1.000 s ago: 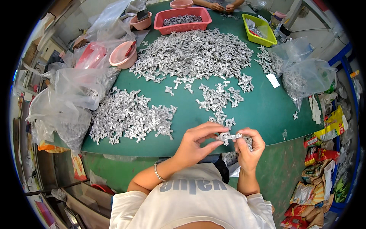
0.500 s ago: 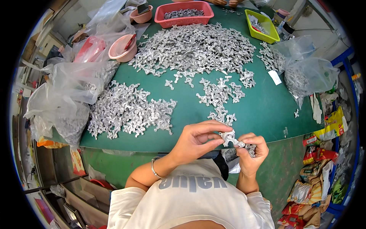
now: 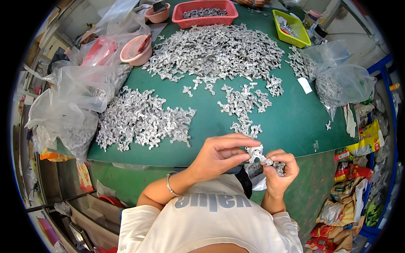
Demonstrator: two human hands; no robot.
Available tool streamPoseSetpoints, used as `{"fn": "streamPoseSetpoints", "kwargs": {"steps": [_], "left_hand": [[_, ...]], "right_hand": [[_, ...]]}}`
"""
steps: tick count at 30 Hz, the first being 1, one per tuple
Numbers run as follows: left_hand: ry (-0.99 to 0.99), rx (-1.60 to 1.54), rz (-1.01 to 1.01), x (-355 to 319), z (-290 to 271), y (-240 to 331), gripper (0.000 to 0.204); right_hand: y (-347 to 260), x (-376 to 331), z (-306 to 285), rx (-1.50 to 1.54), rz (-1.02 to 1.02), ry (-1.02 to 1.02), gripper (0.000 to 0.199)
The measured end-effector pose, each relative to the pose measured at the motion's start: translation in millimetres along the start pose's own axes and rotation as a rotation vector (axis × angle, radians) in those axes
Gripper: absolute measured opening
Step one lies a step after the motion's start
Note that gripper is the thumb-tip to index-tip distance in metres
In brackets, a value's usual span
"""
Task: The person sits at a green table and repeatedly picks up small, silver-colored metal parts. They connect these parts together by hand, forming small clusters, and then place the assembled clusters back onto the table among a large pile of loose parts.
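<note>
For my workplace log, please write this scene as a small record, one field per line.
Left hand: pinches a silver part
Right hand: close against it, holding similar parts
Table: green
Far pile: silver parts, largest
Left pile: silver parts, smaller
Containers: red basket at far side, yellow tray at far right

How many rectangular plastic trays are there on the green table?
2: a red tray behind the large pile of silvery parts, and a yellow-green tray to its right. Others may be hidden by bags.
</note>
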State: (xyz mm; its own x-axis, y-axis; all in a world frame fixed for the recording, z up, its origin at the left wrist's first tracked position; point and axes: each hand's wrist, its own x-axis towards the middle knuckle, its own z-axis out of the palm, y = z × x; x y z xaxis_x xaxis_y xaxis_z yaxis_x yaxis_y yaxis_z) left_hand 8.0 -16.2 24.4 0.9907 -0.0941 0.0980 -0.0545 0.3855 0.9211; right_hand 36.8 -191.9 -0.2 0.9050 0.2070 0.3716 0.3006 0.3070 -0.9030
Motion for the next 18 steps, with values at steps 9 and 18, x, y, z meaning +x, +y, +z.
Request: {"fn": "streamPoseSetpoints", "kwargs": {"steps": [9,18], "left_hand": [[-0.136,-0.069,-0.099,9,-6,5,0.029],[-0.138,-0.198,-0.241,12,-6,4,0.026]], "right_hand": [[0,1,-4,0.086,-0.079,-0.089,0.029],[1,-1,-4,0.105,-0.114,-0.096,0.033]]}}
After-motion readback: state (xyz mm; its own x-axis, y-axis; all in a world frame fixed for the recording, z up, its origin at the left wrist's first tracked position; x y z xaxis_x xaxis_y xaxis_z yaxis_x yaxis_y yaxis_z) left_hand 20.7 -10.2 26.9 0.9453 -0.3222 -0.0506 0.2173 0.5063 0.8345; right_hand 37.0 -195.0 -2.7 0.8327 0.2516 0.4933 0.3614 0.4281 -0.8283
